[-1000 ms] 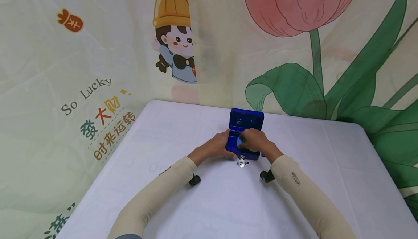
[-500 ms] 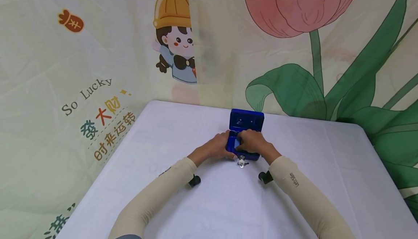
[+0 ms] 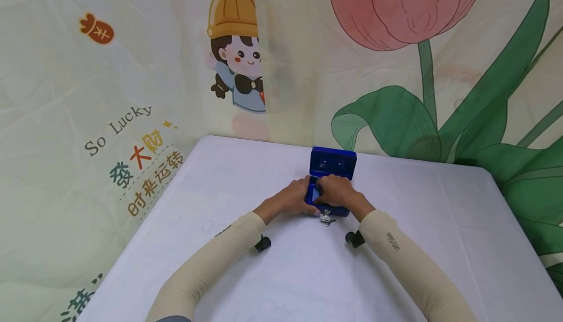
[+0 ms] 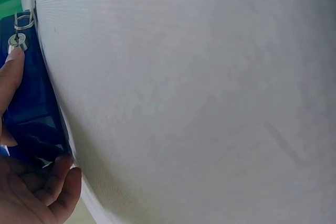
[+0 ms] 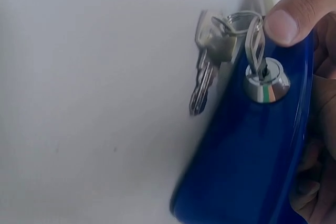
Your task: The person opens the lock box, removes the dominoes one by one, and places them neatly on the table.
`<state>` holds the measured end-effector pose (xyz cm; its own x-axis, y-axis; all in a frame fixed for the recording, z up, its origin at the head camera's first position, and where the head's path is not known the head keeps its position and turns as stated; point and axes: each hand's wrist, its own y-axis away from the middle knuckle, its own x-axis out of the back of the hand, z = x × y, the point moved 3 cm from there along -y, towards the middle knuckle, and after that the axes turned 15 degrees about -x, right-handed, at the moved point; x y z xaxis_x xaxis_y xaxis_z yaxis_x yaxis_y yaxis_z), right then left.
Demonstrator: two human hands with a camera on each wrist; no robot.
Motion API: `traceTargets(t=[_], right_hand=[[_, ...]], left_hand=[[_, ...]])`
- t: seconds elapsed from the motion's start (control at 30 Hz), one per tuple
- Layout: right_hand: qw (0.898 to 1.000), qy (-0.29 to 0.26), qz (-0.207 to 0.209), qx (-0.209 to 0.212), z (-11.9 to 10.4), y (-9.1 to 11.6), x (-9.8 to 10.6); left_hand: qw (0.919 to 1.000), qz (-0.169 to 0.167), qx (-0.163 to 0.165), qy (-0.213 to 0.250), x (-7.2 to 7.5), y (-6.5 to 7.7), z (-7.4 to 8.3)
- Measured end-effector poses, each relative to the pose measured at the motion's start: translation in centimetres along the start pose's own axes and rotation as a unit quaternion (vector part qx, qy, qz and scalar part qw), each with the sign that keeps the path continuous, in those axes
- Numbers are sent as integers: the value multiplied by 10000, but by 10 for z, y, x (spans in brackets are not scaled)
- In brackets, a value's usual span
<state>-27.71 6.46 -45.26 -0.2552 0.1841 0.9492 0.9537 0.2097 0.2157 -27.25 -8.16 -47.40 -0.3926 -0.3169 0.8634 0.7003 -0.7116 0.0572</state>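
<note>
A blue metal cash box [image 3: 333, 161] with its lid raised stands at the back of the table. My left hand [image 3: 291, 197] grips its left end, the thumb [image 4: 13, 74] reaching along the front to the lock. Inside the box is my right hand [image 3: 336, 190], fingers curled and pointing down, with a flat light blue thing [image 3: 315, 194] at the fingertips. What kind of thing it is cannot be made out. A key sits in the silver lock [image 5: 266, 82], and a second key [image 5: 205, 72] hangs from its ring. The box's inside is mostly hidden.
The white table [image 3: 299, 273] extends around the box on both sides and in front. Behind it hangs a printed curtain [image 3: 290, 53], close to the raised lid. Black wrist cameras [image 3: 263, 243] hang under both sleeves.
My right hand has moved slightly left inside the box, and the light blue thing has shifted left with it. The left hand and the box have stayed put.
</note>
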Motion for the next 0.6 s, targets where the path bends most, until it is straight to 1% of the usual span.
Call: traceTargets(t=[0.13,0.37,0.6], right_hand=[[10000,5,0,28,-4,-1,-1],[10000,-19,47,-27,-9,-3,-5],[9998,-168,26,-47,-10,-3,-8]], left_hand=[[10000,-15,-10,-21,0,0,1],[9998,51,-149,-93,0,-1,0],[9998,76,-158,-103,0,-2,-1]])
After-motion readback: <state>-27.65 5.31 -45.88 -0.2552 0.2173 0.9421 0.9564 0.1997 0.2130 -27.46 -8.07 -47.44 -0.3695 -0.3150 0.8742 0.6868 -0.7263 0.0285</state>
